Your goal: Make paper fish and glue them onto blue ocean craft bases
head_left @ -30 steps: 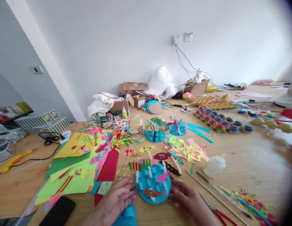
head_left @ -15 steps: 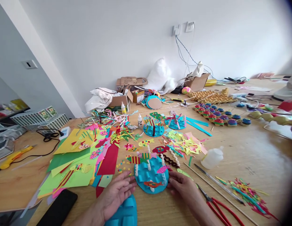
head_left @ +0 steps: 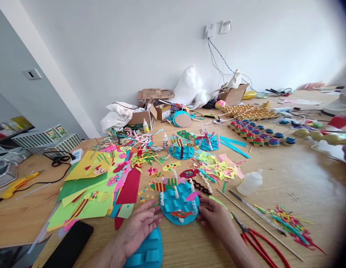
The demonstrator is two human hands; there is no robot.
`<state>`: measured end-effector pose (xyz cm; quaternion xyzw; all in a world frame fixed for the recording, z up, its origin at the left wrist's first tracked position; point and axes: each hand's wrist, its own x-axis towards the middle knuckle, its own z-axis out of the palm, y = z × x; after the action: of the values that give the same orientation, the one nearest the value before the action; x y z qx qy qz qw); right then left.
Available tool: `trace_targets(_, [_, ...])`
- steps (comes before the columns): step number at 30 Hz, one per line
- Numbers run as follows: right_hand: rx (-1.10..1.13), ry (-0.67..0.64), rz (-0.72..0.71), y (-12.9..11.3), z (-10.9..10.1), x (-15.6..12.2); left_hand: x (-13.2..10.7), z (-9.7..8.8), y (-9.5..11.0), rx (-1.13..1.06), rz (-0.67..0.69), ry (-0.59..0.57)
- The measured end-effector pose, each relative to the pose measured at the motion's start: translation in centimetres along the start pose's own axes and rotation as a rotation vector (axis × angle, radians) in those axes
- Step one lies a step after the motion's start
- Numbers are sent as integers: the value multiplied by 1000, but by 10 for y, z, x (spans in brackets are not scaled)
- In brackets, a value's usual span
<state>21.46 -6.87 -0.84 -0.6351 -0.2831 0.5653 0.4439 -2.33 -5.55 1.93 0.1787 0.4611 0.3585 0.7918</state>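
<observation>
A round blue craft base lies in front of me. White twisted chenille stems stand up from it, carrying paper fish, among them an orange fish, a pink fish and a striped fish. At its left rim my left hand is open, palm partly up and fingers apart. My right hand is closed at the right rim, thumb and fingers together on the edge. Under my left forearm, a second blue piece with raised bumps shows in part.
Red-handled pliers, a wooden stick and a paintbrush lie to the right, near a white squeeze bottle. A black phone and coloured paper sheets are at left. Finished-looking blue pieces stand farther back.
The view has tipped slightly, shifting everything a little upward in the picture. Both hands stay at the rims of the blue base, with no clear change of hold.
</observation>
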Motion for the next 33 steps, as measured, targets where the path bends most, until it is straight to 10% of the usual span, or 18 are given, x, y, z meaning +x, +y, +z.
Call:
trace_targets(12, [124,-23,-84,8,-4,-1,-8,6,7,25,59,-50])
trace_targets(33, [253,-72,-193,-61,5,0,7,39,26,144,232,-171])
